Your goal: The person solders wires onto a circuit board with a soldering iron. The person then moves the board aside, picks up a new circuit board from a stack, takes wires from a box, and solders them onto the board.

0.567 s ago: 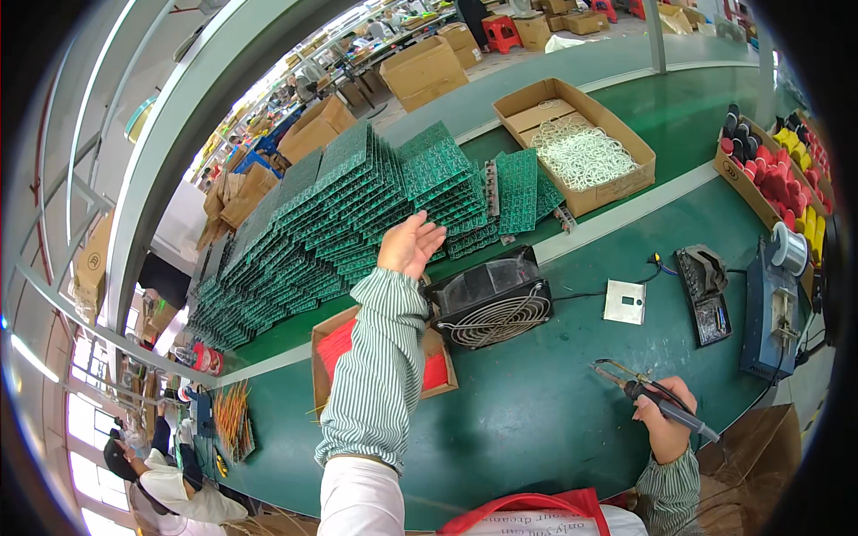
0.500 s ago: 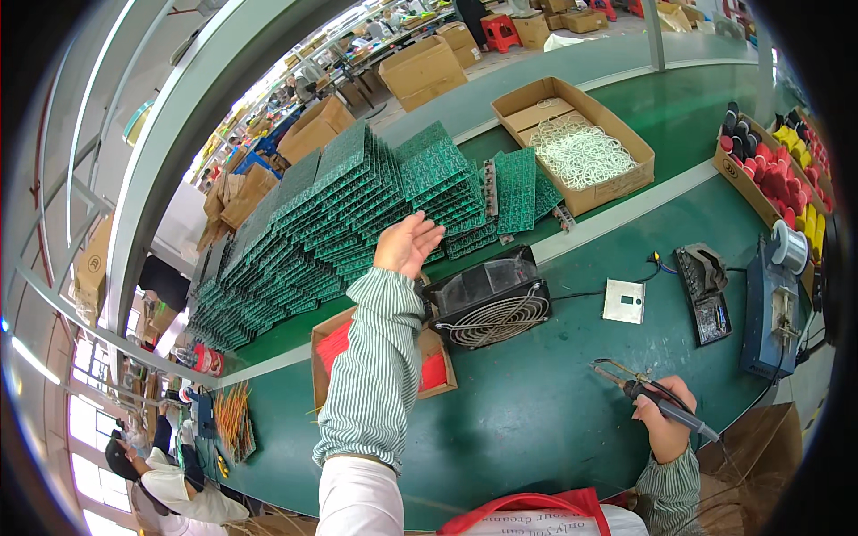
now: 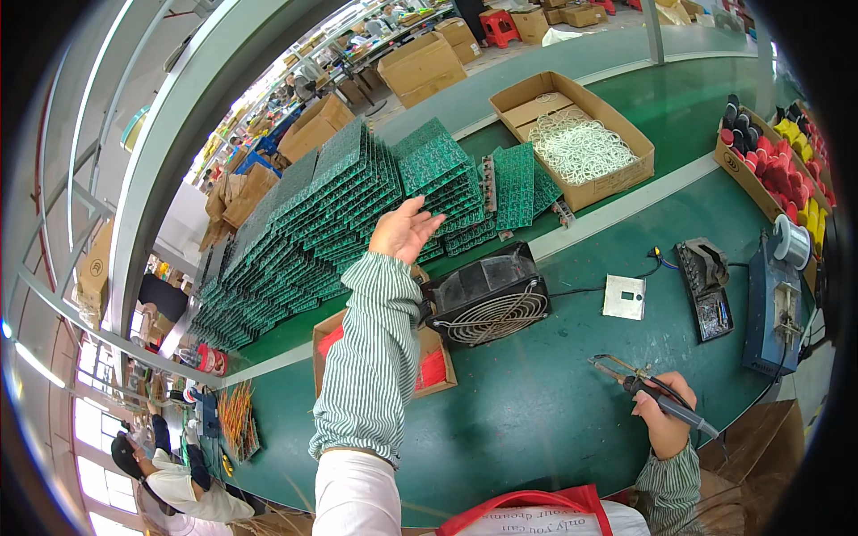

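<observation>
My left hand (image 3: 405,234) is open, its palm turned up and fingers spread, beside the front of the stacked green circuit boards (image 3: 357,192). Nothing lies in it, and I cannot tell whether the fingertips touch a board. In my right hand (image 3: 668,427) is a soldering iron (image 3: 635,385) with a dark handle, its thin tip pointing left above the green bench. A black fan (image 3: 487,299) with a round wire guard stands just right of my left forearm. Under that forearm is a cardboard box with red pieces (image 3: 433,369).
A carton of white rings (image 3: 585,152) sits at the back. To the right are a white metal plate (image 3: 624,297), a black tray (image 3: 704,295), a blue soldering station (image 3: 770,313) with a solder spool (image 3: 792,241), and a box of red and yellow parts (image 3: 778,165). A co-worker (image 3: 179,482) sits at left.
My left hand has risen slightly toward the boards, its fingers spreading wider. The right hand and the iron have hardly moved. At left, the co-worker has shifted a little.
</observation>
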The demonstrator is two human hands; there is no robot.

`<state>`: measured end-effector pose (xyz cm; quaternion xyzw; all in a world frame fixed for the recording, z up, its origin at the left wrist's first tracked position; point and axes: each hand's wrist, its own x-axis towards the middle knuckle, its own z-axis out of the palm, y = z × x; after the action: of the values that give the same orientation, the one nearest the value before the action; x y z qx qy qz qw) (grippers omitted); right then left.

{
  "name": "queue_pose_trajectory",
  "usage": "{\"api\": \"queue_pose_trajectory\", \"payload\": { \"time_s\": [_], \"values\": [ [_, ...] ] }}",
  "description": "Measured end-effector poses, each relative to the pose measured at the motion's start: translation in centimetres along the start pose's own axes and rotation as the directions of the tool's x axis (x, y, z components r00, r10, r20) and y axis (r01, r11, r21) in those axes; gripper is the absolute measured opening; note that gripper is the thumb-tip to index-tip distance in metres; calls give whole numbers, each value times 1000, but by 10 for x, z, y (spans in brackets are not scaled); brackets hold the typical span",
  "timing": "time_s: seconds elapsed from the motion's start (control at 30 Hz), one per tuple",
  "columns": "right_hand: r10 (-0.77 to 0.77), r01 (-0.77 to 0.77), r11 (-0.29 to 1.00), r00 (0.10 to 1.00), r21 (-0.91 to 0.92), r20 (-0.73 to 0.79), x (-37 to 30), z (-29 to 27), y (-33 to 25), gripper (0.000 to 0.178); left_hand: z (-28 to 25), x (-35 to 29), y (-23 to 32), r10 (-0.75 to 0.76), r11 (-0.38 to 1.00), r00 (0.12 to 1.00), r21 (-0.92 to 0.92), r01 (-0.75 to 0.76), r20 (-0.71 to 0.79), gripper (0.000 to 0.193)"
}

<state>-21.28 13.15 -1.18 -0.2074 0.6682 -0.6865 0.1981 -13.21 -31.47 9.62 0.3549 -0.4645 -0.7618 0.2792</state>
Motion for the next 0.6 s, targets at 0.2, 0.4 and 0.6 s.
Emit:
{"api": "queue_pose_trajectory", "payload": {
  "time_s": [0.2,0.4,0.6],
  "values": [
    [-6,6,1000,1000,-9,-1,2,-1,-2,14,9,-1,-1,45,997,999,-63,-45,1,79],
    [11,-11,1000,1000,-1,-8,2,0,2,14,8,6,-9,79,987,996,-137,-84,-41,85],
    [22,-22,1000,1000,-6,-7,1,-2,3,14,27,4,-8,100,960,984,-244,-135,-150,82]
  ]
}}
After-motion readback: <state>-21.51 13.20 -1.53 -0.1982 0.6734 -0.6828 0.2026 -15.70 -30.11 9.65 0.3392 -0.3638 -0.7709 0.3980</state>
